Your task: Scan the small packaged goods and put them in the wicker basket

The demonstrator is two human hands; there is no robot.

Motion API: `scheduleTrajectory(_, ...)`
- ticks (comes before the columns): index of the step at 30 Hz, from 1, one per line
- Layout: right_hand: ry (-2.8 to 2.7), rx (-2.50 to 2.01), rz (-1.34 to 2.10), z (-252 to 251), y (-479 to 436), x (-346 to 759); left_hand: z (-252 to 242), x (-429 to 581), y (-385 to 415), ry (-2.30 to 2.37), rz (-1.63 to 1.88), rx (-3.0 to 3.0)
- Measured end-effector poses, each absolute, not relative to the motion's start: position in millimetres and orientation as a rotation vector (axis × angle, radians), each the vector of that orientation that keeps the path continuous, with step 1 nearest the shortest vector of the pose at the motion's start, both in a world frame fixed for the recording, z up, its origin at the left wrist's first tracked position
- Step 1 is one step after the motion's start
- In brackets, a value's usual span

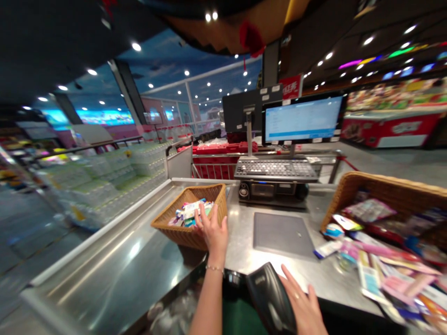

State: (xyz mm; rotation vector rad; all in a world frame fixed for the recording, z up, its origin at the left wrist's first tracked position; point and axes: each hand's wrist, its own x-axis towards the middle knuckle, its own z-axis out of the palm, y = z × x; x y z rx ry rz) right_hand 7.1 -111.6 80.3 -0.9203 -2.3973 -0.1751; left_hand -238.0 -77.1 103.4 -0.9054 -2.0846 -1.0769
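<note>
My left hand (211, 230) reaches over the near right rim of a small wicker basket (169, 230), fingers spread, fingertips over the small colourful packets (190, 211) inside. Whether it touches them I cannot tell. Nothing shows in its grasp. Low in the view, a black handheld barcode scanner (270, 295) points up and away at the counter's near edge. Just right of it is my right hand (302, 302), its fingers stretched out and apart, a ring on one. The thumb side is hidden behind the scanner.
A metal checkout counter (139, 260) carries a grey flat pad (282, 234), a keyboard (275, 168) and a lit monitor (302, 120). At right, a larger wicker basket (394, 184) lies with many mixed packets (394, 270) spread before it. A raised rim (101, 230) bounds the counter's left side.
</note>
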Motion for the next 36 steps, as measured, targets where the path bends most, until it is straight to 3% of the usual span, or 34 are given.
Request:
scheduleTrajectory(21, -2.364, -0.906, 0.129, 67.4, -104.1, 43.7, 94.2, -168.2, -39.5, -2.162, -1.099, -1.155)
scheduleTrajectory(36, -2.314, -1.008, 0.096, 59.1, -96.6, 74.0, 91.6, -114.7, -16.5, -2.144, -1.136, -1.382)
